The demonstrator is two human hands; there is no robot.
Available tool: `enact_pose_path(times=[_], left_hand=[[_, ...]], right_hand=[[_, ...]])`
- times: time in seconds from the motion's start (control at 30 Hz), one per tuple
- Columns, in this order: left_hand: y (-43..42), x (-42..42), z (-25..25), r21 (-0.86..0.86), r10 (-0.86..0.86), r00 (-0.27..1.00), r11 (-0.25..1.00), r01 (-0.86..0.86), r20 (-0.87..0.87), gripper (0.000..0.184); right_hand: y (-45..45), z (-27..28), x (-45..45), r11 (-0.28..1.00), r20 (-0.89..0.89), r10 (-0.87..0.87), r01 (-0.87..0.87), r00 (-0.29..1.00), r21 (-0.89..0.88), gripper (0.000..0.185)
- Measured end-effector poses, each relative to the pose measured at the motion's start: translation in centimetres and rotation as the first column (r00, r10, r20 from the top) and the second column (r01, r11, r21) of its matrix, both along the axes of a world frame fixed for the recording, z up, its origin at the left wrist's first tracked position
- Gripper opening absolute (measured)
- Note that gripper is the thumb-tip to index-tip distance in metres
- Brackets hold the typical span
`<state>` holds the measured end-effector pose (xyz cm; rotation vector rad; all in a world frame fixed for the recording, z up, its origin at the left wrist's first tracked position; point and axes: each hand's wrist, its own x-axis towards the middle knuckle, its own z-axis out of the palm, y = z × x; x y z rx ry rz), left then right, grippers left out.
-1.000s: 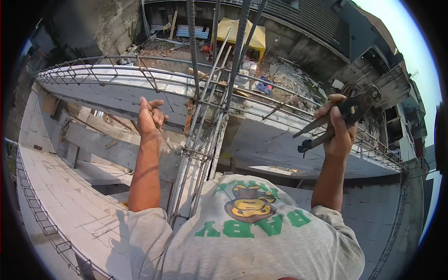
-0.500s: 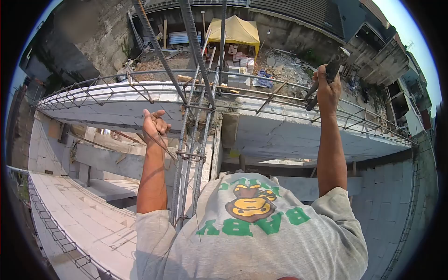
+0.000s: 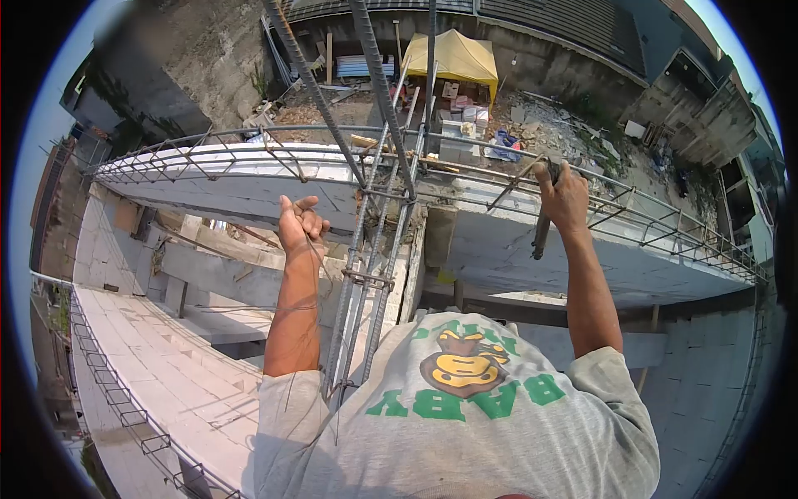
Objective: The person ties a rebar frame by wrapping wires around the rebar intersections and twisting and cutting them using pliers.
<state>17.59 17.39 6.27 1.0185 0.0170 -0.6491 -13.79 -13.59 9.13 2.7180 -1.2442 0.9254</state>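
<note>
My left hand (image 3: 303, 226) is closed, fingers curled, left of the upright rebar column (image 3: 359, 249). Thin tie wire (image 3: 320, 259) runs from its fingers and trails down along the forearm. My right hand (image 3: 567, 200) grips a dark metal tool, apparently pincers (image 3: 541, 237), with a handle pointing down below the fist. It is over the right-hand horizontal rebar cage (image 3: 619, 204); whether the tool touches the bars I cannot tell. Ties and stirrups bind the upright bars together near the wall top.
White block walls (image 3: 532, 241) run to both sides, topped by rebar cages (image 3: 208, 154). Far below lie rubble, stacked blocks and a yellow canopy (image 3: 453, 58). Tall bars rise close in front of me. A lower block wall (image 3: 158, 349) is at the left.
My right hand has come down and inward with the pincers, from raised high to the level of the rebar cage. The left hand keeps its closed pose. The whole view has shifted slightly.
</note>
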Motion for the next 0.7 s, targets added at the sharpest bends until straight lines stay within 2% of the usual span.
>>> enact_pose_path(times=[0.13, 0.17, 0.27, 0.3, 0.4, 0.5, 0.53, 0.6, 0.67, 0.7], left_hand=[[-0.9, -0.5, 0.5, 0.054, 0.005, 1.0, 0.999, -0.006, 0.019, 0.057], [-1.1, -0.5, 0.6, 0.059, 0.009, 1.0, 0.998, -0.011, 0.024, 0.057], [-1.3, -0.2, 0.6, 0.071, 0.022, 0.997, 0.997, -0.027, 0.07, 0.058], [-1.4, 0.1, 0.5, 0.071, 0.034, 0.997, 0.997, -0.039, 0.066, 0.058], [-1.3, 1.3, 0.7, 0.079, 0.098, 0.994, 0.992, -0.102, 0.055, 0.059], [-1.7, 1.6, 1.8, 0.11, 0.174, 0.978, 0.976, -0.187, 0.114, 0.061], [-2.1, 1.4, 2.6, 0.124, 0.197, 0.969, 0.968, -0.217, 0.151, 0.063], [-2.7, 1.0, 3.5, 0.101, 0.245, 0.931, 0.954, -0.281, 0.27, 0.065], [-3.2, 0.3, 4.5, 0.084, 0.274, 0.877, 0.94, -0.331, 0.395, 0.066], [-3.3, -0.2, 5.2, 0.079, 0.281, 0.84, 0.932, -0.355, 0.463, 0.067]], right_hand=[[0.4, 0.0, -0.3, 0.999, 0.051, 0.047, -0.047, 0.998, 0.01, 0.06], [0.7, 0.4, -0.4, 0.996, 0.011, 0.038, -0.039, 0.999, 0.082, 0.057], [2.1, 0.6, -0.3, 0.992, 0.117, 0.073, -0.061, 0.99, -0.108, 0.054], [2.4, 0.6, -0.1, 0.993, 0.153, 0.047, -0.029, 0.987, -0.118, 0.051], [5.5, 4.8, 1.2, 0.952, 0.314, 0.127, -0.026, 0.941, -0.306, 0.045], [9.8, 9.0, 2.5, 0.936, 0.437, 0.343, -0.343, 0.832, -0.082, 0.035], [10.9, 9.4, 3.2, 0.864, 0.459, 0.445, -0.503, 0.769, 0.003, 0.033], [12.7, 10.2, 4.5, 0.639, 0.511, 0.603, -0.754, 0.613, 0.15, 0.03], [14.3, 11.1, 6.7, 0.416, 0.594, 0.564, -0.819, 0.574, 0.395, 0.034], [14.8, 11.5, 7.9, 0.334, 0.563, 0.587, -0.808, 0.581, 0.485, 0.037]])
